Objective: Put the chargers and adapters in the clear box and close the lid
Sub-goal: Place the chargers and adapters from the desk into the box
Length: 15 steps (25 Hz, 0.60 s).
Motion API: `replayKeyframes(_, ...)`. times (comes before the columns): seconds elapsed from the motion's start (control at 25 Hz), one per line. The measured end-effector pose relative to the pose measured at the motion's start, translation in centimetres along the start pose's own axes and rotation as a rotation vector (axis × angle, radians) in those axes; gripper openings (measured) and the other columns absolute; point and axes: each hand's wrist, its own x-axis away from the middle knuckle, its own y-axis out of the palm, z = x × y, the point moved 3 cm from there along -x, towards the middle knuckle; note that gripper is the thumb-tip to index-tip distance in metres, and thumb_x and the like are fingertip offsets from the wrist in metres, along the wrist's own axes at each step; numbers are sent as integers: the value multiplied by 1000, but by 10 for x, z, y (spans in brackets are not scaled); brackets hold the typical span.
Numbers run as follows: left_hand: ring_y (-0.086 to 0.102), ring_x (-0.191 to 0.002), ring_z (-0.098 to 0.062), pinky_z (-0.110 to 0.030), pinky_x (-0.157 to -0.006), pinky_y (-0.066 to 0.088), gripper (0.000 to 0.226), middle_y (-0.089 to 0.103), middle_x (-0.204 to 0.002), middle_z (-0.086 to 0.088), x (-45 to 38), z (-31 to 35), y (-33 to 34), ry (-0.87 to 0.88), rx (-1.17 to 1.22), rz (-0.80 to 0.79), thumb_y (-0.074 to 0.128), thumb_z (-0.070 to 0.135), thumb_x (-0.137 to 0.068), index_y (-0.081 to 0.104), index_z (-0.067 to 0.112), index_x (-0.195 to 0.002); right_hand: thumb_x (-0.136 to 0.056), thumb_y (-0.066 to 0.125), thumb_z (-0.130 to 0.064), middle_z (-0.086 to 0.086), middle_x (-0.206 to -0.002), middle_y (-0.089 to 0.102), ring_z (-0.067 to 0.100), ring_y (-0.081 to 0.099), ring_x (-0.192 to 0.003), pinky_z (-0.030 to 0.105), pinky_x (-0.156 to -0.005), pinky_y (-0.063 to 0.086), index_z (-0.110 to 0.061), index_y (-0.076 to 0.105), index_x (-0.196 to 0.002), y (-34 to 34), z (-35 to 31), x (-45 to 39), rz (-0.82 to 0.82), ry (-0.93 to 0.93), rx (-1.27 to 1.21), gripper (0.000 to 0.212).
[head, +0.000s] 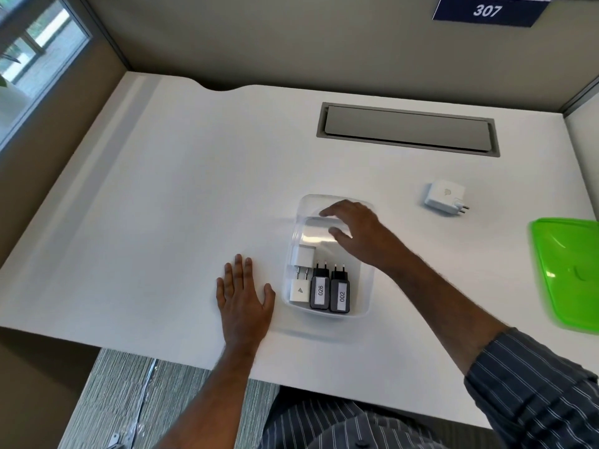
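The clear box [364,299] stands on the white desk, lid off. In its near half lie two black chargers labelled 026 [320,289] and 002 [339,292], a white plug adapter [299,287] and a second white adapter [304,256] behind it. My right hand [355,233] hovers over the box's far half, fingers spread, holding nothing. My left hand [243,298] rests flat on the desk just left of the box. A larger white charger [444,196] lies on the desk to the right, outside the box. The green lid [567,273] lies at the right edge.
A grey cable hatch [408,131] is set into the desk behind the box. Beige partition walls close off the back and both sides. A blue sign reading 307 [487,11] hangs at the top right. The desk's front edge runs just below my left wrist.
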Motion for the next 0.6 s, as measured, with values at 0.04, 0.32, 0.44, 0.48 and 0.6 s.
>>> replayKeyframes(0.04, 10, -162, -24, -47, -132, 10, 76, 15, -175, -2, 1, 0, 0, 0, 3, 3, 37, 48, -97, 18, 20, -165, -93, 64, -17, -6, -124, 61, 18, 57, -114, 43, -104, 43, -22, 62, -126, -11, 6, 3, 103, 5, 2, 33)
replayKeyframes(0.32, 12, -162, -25, -48, -131, 10, 76, 16, -175, -2, -1, -2, 3, 4, -8, 7, 36, 49, -96, 17, 21, -165, -88, 66, -11, 11, -109, 57, 30, 56, -98, 49, -90, 45, -5, 57, -111, -65, 104, 36, 512, 348, 99, 26)
replayKeyframes(0.44, 12, -162, -25, -48, -131, 10, 76, 16, -175, -2, 0, -1, 3, 7, -11, 7, 34, 50, -96, 17, 21, -165, -86, 70, -16, 19, -126, 53, 43, 52, -115, 51, -94, 44, -5, 55, -125, -67, 146, 51, 356, 610, 191, 44)
replayKeyframes(0.48, 12, -162, -25, -48, -131, 11, 76, 16, -175, -2, 0, -1, 2, 8, -10, 6, 34, 50, -96, 17, 21, -165, -85, 71, -18, 20, -130, 51, 45, 50, -117, 52, -94, 44, -5, 54, -129, -67, 156, 57, 317, 643, 249, 49)
replayKeyframes(0.6, 12, -162, -25, -48, -132, 10, 76, 15, -175, -2, -1, 2, -1, 3, -9, -8, 33, 50, -97, 17, 20, -165, -81, 72, -22, 22, -138, 47, 45, 49, -120, 55, -93, 47, -5, 48, -137, -73, 177, 66, 257, 634, 452, 63)
